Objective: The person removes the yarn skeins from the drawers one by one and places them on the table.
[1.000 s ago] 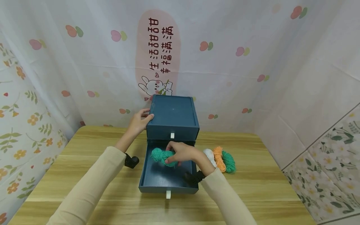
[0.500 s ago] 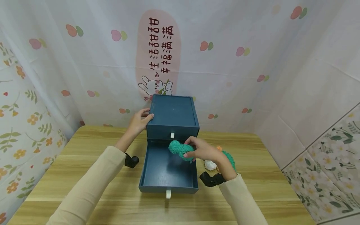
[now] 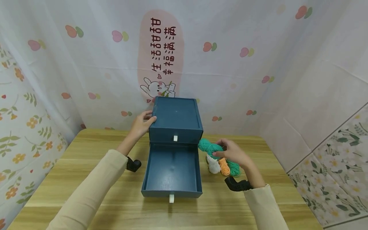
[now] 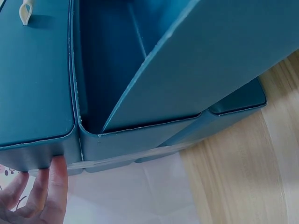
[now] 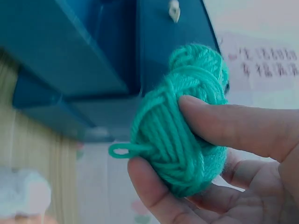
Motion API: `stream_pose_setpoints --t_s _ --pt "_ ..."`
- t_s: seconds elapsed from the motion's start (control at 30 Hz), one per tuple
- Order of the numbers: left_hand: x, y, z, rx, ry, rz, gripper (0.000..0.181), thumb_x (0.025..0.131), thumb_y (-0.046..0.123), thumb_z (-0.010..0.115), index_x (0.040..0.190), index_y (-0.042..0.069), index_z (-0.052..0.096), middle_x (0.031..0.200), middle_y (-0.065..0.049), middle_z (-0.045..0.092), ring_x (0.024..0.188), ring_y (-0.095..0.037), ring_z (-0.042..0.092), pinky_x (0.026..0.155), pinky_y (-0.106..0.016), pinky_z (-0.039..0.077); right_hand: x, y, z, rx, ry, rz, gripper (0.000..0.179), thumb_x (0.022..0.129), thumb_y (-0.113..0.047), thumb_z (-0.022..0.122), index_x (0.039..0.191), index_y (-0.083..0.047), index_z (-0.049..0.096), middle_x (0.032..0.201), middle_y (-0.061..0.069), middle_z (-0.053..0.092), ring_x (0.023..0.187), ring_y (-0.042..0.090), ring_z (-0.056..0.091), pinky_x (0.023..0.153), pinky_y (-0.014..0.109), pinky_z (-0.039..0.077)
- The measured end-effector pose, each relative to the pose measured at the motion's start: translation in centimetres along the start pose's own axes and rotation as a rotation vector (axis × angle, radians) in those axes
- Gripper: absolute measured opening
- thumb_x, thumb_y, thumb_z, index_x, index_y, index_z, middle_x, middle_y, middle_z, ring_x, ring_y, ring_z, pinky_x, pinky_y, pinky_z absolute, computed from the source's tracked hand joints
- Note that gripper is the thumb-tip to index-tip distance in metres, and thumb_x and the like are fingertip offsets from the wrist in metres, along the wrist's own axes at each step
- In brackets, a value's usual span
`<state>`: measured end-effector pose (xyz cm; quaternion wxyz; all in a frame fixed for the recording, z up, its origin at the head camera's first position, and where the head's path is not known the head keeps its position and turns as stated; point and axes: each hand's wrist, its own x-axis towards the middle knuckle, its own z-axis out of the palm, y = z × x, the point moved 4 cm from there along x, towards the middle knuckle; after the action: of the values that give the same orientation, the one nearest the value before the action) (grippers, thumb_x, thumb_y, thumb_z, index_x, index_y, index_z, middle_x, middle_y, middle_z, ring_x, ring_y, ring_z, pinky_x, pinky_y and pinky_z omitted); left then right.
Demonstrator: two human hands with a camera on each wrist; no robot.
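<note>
A teal skein of yarn (image 3: pixel 211 148) is pinched between the thumb and fingers of my right hand (image 3: pixel 231 151). In the right wrist view the skein (image 5: pixel 182 126) is tied near one end, and a small loop sticks out beside my fingertip. It hangs just right of a dark blue drawer cabinet (image 3: pixel 176 113), above the other yarn. The cabinet's lower drawer (image 3: pixel 172 188) is pulled out, showing its bare floor; the upper drawer is closed. My left hand (image 3: pixel 142 124) rests on the cabinet's left side, its straight fingers (image 4: pixel 57 186) against the wall.
White yarn (image 3: pixel 213 165), an orange skein (image 3: pixel 224 166) and a darker green skein (image 3: pixel 234 168) lie side by side on the wooden table (image 3: pixel 95 179), right of the open drawer. A printed curtain (image 3: pixel 218 80) hangs close behind the cabinet.
My right hand has carried the teal skein rightward, from over the open lower drawer to above the yarn on the table. My left hand stays on the cabinet.
</note>
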<state>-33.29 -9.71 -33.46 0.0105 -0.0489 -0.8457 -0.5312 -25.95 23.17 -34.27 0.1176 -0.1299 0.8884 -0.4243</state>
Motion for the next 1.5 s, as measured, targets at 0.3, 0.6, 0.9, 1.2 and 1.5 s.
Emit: stream_pose_setpoints --t_s 0.3,0.6,0.9,1.2,1.5 --pt "0.1 -0.1 0.0 -0.004 0.000 0.010 0.055 0.093 0.036 0.046 0.141 0.011 0.032 0.132 -0.019 0.045 0.112 -0.034 0.052 0.082 -0.047 0.050 -1.4 4.3 -2.7 0.006 0.152 0.140 0.043 0.086 -0.015 0.061 0.118 0.008 0.045 0.106 0.022 0.053 0.085 0.024 0.060 0.074 0.034 0.054" --pt "0.2 -0.2 -0.1 0.002 -0.002 -0.013 0.055 0.093 0.036 0.047 0.141 0.013 0.032 0.134 -0.018 0.044 0.115 -0.033 0.050 0.083 -0.046 0.050 -2.4 10.1 -4.4 0.018 0.271 0.298 0.045 0.089 -0.011 0.051 0.124 0.014 0.037 0.114 0.028 0.044 0.098 0.034 0.055 0.082 0.040 0.051" --pt "0.2 -0.2 0.0 -0.001 -0.007 -0.023 0.056 0.093 0.036 0.047 0.141 0.013 0.032 0.135 -0.018 0.043 0.117 -0.033 0.049 0.084 -0.047 0.050 -3.1 14.0 -4.8 0.024 0.355 0.373 0.041 0.088 -0.009 0.055 0.114 0.020 0.045 0.106 0.033 0.052 0.084 0.027 0.061 0.076 0.039 0.053" --pt "0.1 -0.1 0.0 -0.003 -0.002 -0.017 0.056 0.093 0.036 0.047 0.141 0.012 0.032 0.134 -0.019 0.043 0.117 -0.033 0.049 0.083 -0.046 0.050 -3.3 17.5 -3.7 -0.047 0.379 0.481 0.048 0.088 -0.020 0.056 0.114 0.018 0.040 0.113 0.037 0.046 0.097 0.045 0.056 0.078 0.044 0.049" --pt "0.1 -0.1 -0.1 0.016 -0.008 -0.032 0.056 0.093 0.037 0.046 0.142 0.013 0.031 0.136 -0.018 0.042 0.119 -0.032 0.048 0.083 -0.044 0.050 -3.2 18.9 -2.5 -0.036 0.373 0.526 0.047 0.087 -0.019 0.056 0.112 0.017 0.042 0.111 0.035 0.045 0.085 0.035 0.059 0.068 0.036 0.054"
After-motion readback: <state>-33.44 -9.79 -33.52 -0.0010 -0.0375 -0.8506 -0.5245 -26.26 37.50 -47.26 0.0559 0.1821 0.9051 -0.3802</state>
